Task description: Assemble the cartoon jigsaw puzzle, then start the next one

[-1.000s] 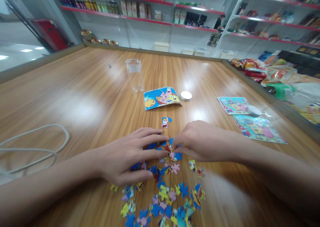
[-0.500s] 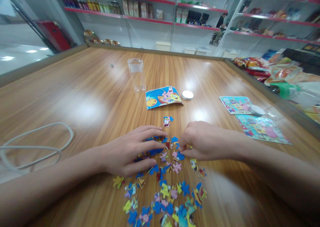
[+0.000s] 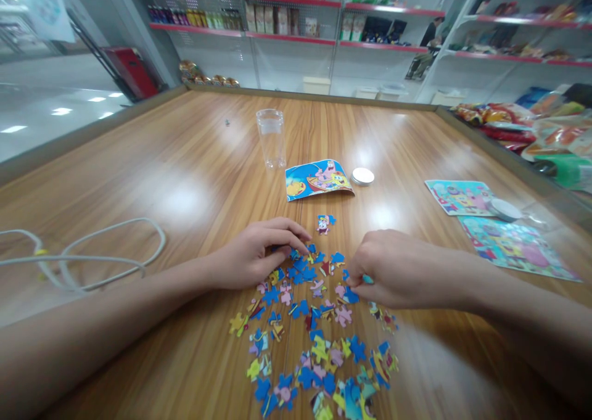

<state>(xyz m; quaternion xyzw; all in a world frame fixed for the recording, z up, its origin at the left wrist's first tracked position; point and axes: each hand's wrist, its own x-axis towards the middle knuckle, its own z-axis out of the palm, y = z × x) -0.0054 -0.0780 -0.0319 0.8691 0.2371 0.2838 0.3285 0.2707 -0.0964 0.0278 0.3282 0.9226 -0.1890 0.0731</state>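
Loose jigsaw puzzle pieces (image 3: pixel 319 352) in blue, yellow and pink lie scattered on the wooden table. My left hand (image 3: pixel 259 253) is at the upper left of the pile, palm down, fingers curved and apart, fingertips by some blue pieces (image 3: pixel 303 272). On the right, my right hand (image 3: pixel 393 269) is closed in a pinch, with a bit of a teal puzzle piece (image 3: pixel 367 279) showing between thumb and forefinger. Beyond the hands lies a small joined cluster of pieces (image 3: pixel 324 224). Behind it is a curled picture sheet (image 3: pixel 319 181) with cartoon figures.
A clear plastic jar (image 3: pixel 272 139) stands behind the sheet, with a white lid (image 3: pixel 362 176) to the right. Two more picture sheets (image 3: pixel 518 247) and another lid (image 3: pixel 505 209) lie at the right. A pale cable (image 3: pixel 111 259) loops at the left. Snack bags (image 3: pixel 504 121) sit beyond the right edge.
My left hand has drawn left and curled its fingers, uncovering blue pieces. My right hand stays pinched near the same spot, with teal now showing in it. The view has shifted left.
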